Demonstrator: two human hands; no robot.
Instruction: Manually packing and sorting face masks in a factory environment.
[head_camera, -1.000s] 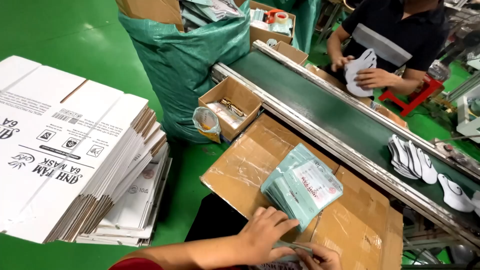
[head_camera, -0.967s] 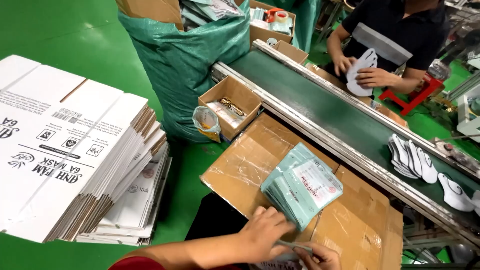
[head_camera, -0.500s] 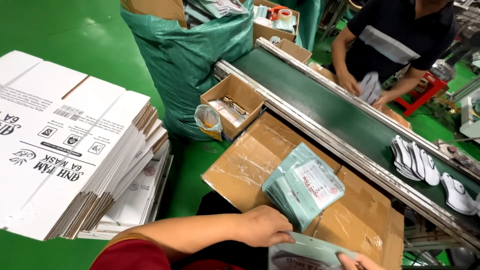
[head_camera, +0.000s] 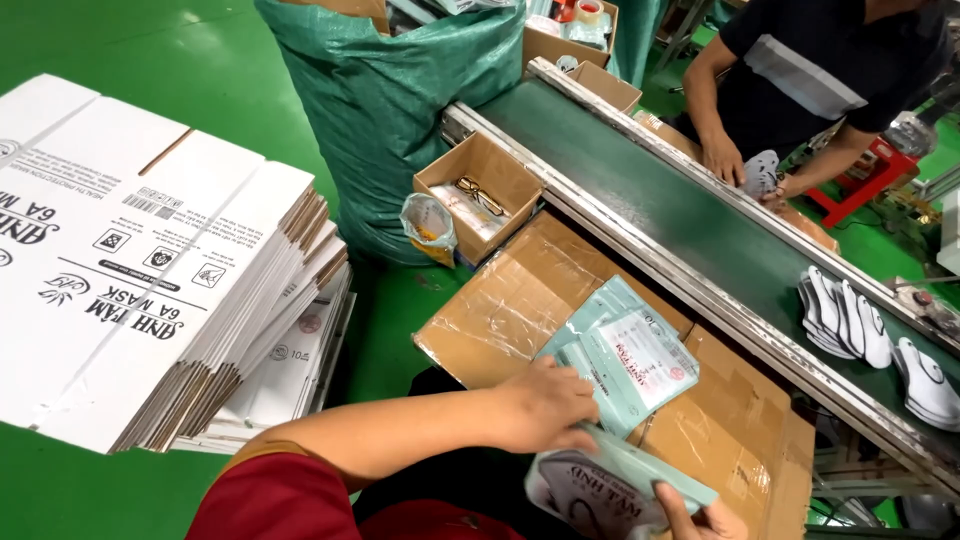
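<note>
Risk first: the stack of pouches (head_camera: 625, 365) lies fanned and tilted on the taped cardboard box (head_camera: 510, 300), near the box edge that runs along the conveyor belt (head_camera: 680, 215). The pouches look slick, so a sideways nudge from the left hand (head_camera: 545, 405) could slide the top ones off toward the belt rail or into the gap at the near edge. The pouch (head_camera: 610, 490) held low in front could also slip, since the right hand (head_camera: 700, 520) has it only by its lower edge, pinched with thumb on top; most of that hand is cut off by the frame, so the grip beyond the thumb can't be told.

Left hand: fingers curled, resting at the near-left edge of the stack and touching the upper edge of the held pouch. Whether it really grips either one can't be told, as the fingertips are hidden.

The held pouch sits just under and right of the left hand, overlapping the near corner of the box and touching the bottom of the stack.

Around: flat white cartons (head_camera: 150, 270) piled at left on the green floor, green sack (head_camera: 400, 110) behind, small open box (head_camera: 480, 190) beside the belt, white masks (head_camera: 850, 320) on the belt at right. Another person's hands (head_camera: 745, 165) work at the belt's far side
</note>
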